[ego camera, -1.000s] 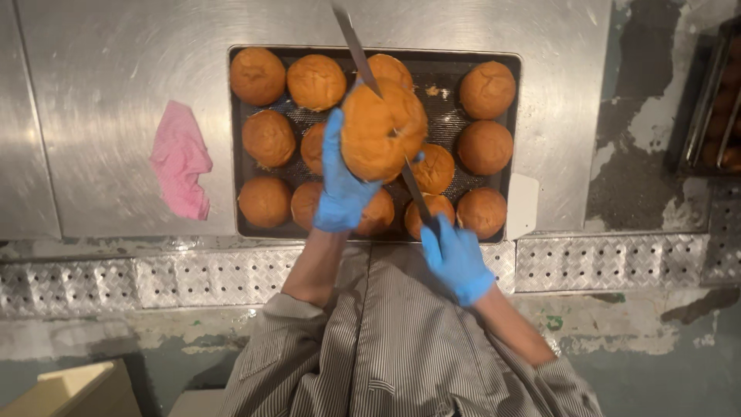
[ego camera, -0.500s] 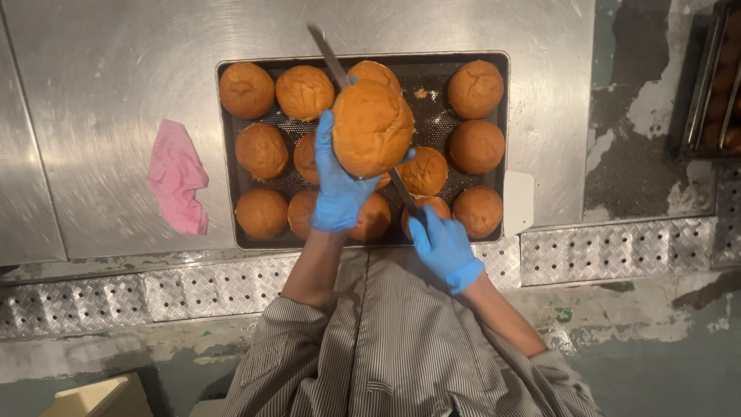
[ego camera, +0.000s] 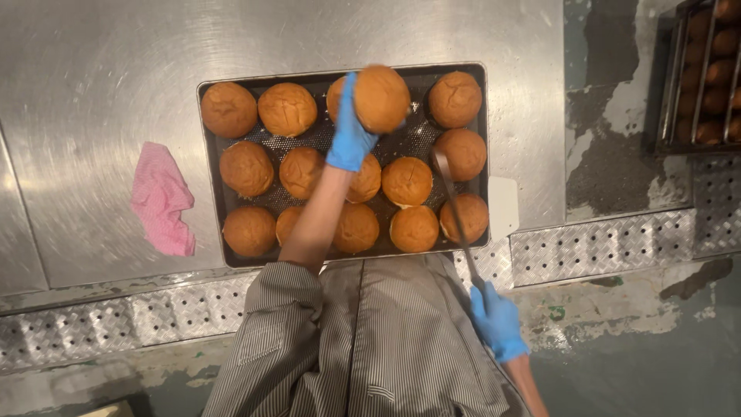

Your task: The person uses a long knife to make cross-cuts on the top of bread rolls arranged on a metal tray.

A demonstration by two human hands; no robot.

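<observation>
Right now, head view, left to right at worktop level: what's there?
Pink cloth → dark baking tray of buns → left hand holding a bun → knife in right hand → rack of buns.

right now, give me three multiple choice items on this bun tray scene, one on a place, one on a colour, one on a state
1. Where does the pink cloth lie?
A. on the steel table, beside the tray
B. inside the tray
C. on the floor

2. What colour are the gloves?
A. white
B. blue
C. black

3. What is the left hand doing?
A. resting flat on the table
B. holding a bun above the tray
C. gripping the cloth

Answers: 1 A, the cloth rests on bare steel next to the tray's side. 2 B, both hands show blue gloves. 3 B, the fingers wrap a raised bun, while the right hand holds the knife.
</observation>
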